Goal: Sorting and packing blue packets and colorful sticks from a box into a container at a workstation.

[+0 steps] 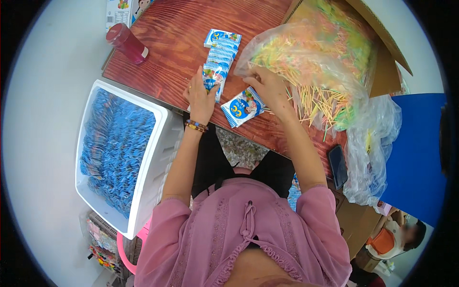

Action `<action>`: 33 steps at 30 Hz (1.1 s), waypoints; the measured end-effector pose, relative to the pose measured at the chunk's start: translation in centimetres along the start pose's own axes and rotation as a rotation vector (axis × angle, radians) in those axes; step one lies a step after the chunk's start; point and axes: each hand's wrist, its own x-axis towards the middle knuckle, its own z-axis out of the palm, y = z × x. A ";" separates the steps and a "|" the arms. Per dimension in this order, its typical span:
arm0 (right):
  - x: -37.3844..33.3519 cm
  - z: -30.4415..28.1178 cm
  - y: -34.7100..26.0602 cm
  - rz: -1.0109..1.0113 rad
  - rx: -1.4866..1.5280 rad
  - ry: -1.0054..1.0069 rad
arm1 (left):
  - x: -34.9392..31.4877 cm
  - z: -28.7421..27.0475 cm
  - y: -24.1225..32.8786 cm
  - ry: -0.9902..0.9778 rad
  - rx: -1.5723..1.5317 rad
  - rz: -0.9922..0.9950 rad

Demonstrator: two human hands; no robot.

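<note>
A row of small blue-and-white packets (216, 74) overlaps in a line on the red-brown wooden table (167, 36). At the row's near end, my left hand (202, 100) is closed around the packets, fingers along their left side and thumb on the right. To the right, another small blue-and-white packet (243, 108) lies aslant near the table's front edge, seemingly with more beneath it. Over its upper right part, my right hand (272, 90) is closed, thumb and forefinger drawn together at its top edge. The palm hides its right side.
A clear bag of thin coloured sticks (318, 71) spills onto the table at right, beside a cardboard box (382, 81). A phone (337, 166) lies near the right edge. At left stand a red-lidded jar (128, 44) and a white bin (165, 124) of blue packets. Another person (389, 239) is at lower right.
</note>
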 end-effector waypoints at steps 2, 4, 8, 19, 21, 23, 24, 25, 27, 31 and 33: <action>-1.0 -0.4 1.0 0.064 -0.081 -0.055 | -0.1 -0.1 0.1 -0.009 -0.039 0.001; -1.9 0.4 3.3 0.089 0.049 -0.110 | -0.1 0.2 0.4 0.010 -0.074 0.005; -1.9 0.9 2.8 0.177 0.036 -0.157 | -0.3 0.0 0.0 0.033 -0.153 0.002; -3.5 1.1 4.0 -0.058 0.134 0.205 | -3.3 -1.6 3.7 0.165 -0.077 0.201; -3.7 0.5 4.5 -0.096 0.140 0.249 | -3.8 -1.7 5.2 0.130 -0.160 0.150; -3.9 -0.3 4.7 0.129 0.685 0.104 | -3.9 -2.0 6.9 0.060 -0.357 0.058; -4.1 -0.5 4.5 0.130 0.685 0.109 | -4.0 -1.9 7.5 -0.010 -0.550 -0.041; -4.4 -0.7 4.3 0.134 0.767 0.098 | -4.1 -0.6 7.3 -0.005 -0.668 -0.118; -5.1 -1.3 3.3 0.114 0.870 0.095 | -3.6 -0.7 8.6 -0.164 -0.910 -0.240; -6.8 -1.8 3.9 0.116 0.948 0.041 | -3.7 0.4 9.4 -0.309 -1.149 -0.390; -7.7 -2.3 4.4 0.145 0.940 0.046 | -4.0 0.6 10.3 -0.337 -1.225 -0.430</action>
